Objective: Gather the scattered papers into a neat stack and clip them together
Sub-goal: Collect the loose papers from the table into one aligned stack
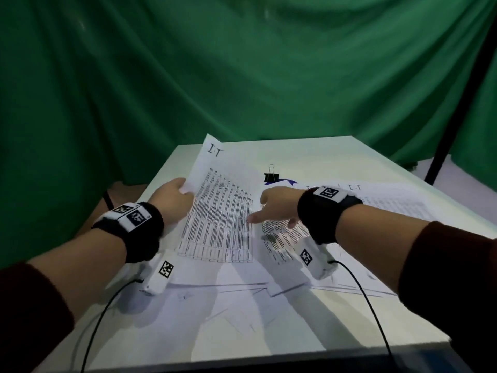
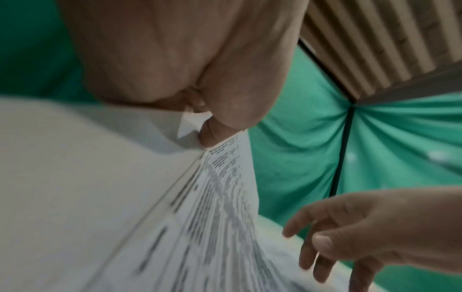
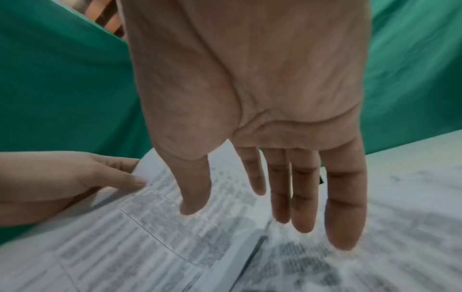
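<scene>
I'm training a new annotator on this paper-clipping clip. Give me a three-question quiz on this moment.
1. True or false: the binder clip is already clamped on the papers.
2. Which hand pinches the lifted sheet? A) left hand B) right hand
3. Fill in: the right hand's fingers are ____ over the papers on the table.

Key: 1 false, it stands apart on the table. 2 A. 3 straight.

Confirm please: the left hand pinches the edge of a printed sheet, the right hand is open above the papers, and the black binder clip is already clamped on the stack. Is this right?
Not quite. The black binder clip is not on any stack; the head view shows it standing alone on the table, beyond the hands. The rest holds: the left hand pinches the printed sheet, and the right hand is open above the papers.
</scene>
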A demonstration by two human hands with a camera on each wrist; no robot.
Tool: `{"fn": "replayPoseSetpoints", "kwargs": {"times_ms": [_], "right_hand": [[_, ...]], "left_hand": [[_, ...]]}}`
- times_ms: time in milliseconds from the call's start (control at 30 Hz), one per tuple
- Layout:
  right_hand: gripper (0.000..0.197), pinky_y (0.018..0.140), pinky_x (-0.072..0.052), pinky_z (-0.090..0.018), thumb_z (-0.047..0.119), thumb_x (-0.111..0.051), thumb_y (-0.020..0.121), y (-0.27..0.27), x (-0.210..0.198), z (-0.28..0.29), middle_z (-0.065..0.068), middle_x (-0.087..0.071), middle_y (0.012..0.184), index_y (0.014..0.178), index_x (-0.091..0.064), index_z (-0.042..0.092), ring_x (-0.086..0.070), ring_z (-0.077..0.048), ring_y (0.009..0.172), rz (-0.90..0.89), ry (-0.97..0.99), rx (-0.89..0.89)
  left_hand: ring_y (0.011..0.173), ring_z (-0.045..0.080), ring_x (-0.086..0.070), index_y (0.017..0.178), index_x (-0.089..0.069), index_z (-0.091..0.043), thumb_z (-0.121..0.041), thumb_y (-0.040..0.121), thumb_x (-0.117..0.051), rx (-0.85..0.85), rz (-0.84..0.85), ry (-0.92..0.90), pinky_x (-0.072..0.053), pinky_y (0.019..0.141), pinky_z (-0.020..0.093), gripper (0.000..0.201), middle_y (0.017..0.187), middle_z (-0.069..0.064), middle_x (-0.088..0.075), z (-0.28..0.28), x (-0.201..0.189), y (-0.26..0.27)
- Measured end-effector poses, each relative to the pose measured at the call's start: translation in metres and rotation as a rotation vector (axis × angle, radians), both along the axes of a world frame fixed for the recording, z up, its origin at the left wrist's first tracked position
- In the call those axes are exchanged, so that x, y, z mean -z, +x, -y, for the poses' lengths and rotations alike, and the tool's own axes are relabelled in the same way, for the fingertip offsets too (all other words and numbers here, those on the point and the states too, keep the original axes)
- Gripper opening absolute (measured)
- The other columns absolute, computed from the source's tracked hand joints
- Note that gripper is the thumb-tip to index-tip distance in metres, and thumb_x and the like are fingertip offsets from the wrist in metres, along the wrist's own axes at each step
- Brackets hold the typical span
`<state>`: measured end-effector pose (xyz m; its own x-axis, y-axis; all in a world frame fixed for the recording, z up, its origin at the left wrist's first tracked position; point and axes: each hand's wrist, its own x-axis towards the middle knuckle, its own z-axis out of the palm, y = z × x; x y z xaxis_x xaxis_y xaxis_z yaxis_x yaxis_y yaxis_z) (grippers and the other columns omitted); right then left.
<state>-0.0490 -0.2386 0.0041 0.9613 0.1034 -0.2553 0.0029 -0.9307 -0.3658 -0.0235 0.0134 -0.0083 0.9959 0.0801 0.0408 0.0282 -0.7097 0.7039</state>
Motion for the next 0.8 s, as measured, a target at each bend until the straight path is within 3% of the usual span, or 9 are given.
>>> {"fn": "replayPoseSetpoints", "kwargs": {"times_ms": [33,100,200,333,533,600,667,800], "right_hand": [[0.077,0.096,-0.061,-0.045,0.062,-0.061,0.097,-0.002,-0.005,0.010,-0.017,-0.067,0.136,0.138,-0.061,-0.003,-0.070,-0.030,0.110,0.031,-0.017,0.006],[0.071,0.095,-0.061,-0.043,0.062,-0.057,0.100,-0.004,-0.011,0.038,-0.015,-0.068,0.133,0.133,-0.066,0.000,-0.070,-0.030,0.107,0.079,-0.057,0.020],[0.061,0.087,-0.065,-0.044,0.059,-0.064,0.097,-0.002,-0.010,0.087,-0.009,-0.069,0.125,0.125,-0.070,0.006,-0.071,-0.029,0.103,0.088,-0.092,0.094],[0.055,0.083,-0.066,-0.040,0.055,-0.070,0.095,0.002,0.001,0.125,-0.006,-0.070,0.120,0.122,-0.071,0.007,-0.072,-0.027,0.092,0.062,-0.128,0.130],[0.075,0.100,-0.055,-0.040,0.070,-0.062,0.092,0.030,0.020,0.110,-0.012,-0.074,0.125,0.123,-0.072,0.003,-0.068,-0.029,0.114,0.073,-0.246,0.034],[0.077,0.087,-0.056,-0.036,0.076,-0.063,0.087,0.044,0.025,0.105,-0.010,-0.075,0.109,0.106,-0.072,0.003,-0.069,-0.027,0.099,0.052,-0.262,0.035],[0.071,0.072,-0.051,-0.031,0.079,-0.069,0.081,0.056,0.034,0.100,-0.006,-0.067,0.086,0.082,-0.062,0.008,-0.062,-0.023,0.079,0.011,-0.278,0.039],[0.062,0.065,-0.047,-0.029,0.065,-0.083,0.077,0.070,0.041,0.097,-0.001,-0.056,0.067,0.068,-0.051,0.012,-0.052,-0.018,0.063,-0.008,-0.223,0.080]], "left_hand": [[0.114,0.023,-0.059,0.133,-0.057,-0.027,-0.033,0.101,-0.056,0.013,0.063,-0.058,-0.043,0.100,0.028,0.032,0.132,-0.007,-0.062,0.000,-0.003,0.000],[0.119,0.026,-0.062,0.143,-0.058,-0.024,-0.040,0.101,-0.056,0.015,0.160,-0.120,-0.048,0.105,0.037,0.045,0.135,-0.003,-0.066,0.001,-0.011,-0.001],[0.113,0.023,-0.062,0.142,-0.060,-0.020,-0.029,0.109,-0.052,0.002,0.259,-0.177,-0.044,0.096,0.032,0.035,0.126,-0.003,-0.067,0.007,-0.023,-0.001],[0.124,0.020,-0.061,0.143,-0.059,-0.021,-0.030,0.109,-0.052,0.039,0.312,-0.262,-0.042,0.104,0.035,0.036,0.135,-0.007,-0.066,0.020,-0.023,0.008],[0.118,0.024,-0.064,0.135,-0.063,-0.020,-0.023,0.108,-0.052,-0.049,0.369,-0.348,-0.046,0.102,0.036,0.029,0.123,-0.004,-0.069,0.023,0.002,0.032],[0.121,0.025,-0.064,0.137,-0.063,-0.019,-0.022,0.108,-0.052,-0.069,0.374,-0.370,-0.047,0.106,0.040,0.030,0.124,-0.002,-0.070,0.021,0.015,0.041],[0.120,0.029,-0.066,0.135,-0.063,-0.021,-0.024,0.108,-0.053,-0.068,0.359,-0.372,-0.048,0.110,0.050,0.029,0.125,0.001,-0.072,0.019,0.026,0.048],[0.114,0.030,-0.069,0.127,-0.064,-0.025,-0.028,0.108,-0.054,-0.048,0.329,-0.374,-0.051,0.106,0.056,0.022,0.119,0.002,-0.074,0.012,0.035,0.059]]}}
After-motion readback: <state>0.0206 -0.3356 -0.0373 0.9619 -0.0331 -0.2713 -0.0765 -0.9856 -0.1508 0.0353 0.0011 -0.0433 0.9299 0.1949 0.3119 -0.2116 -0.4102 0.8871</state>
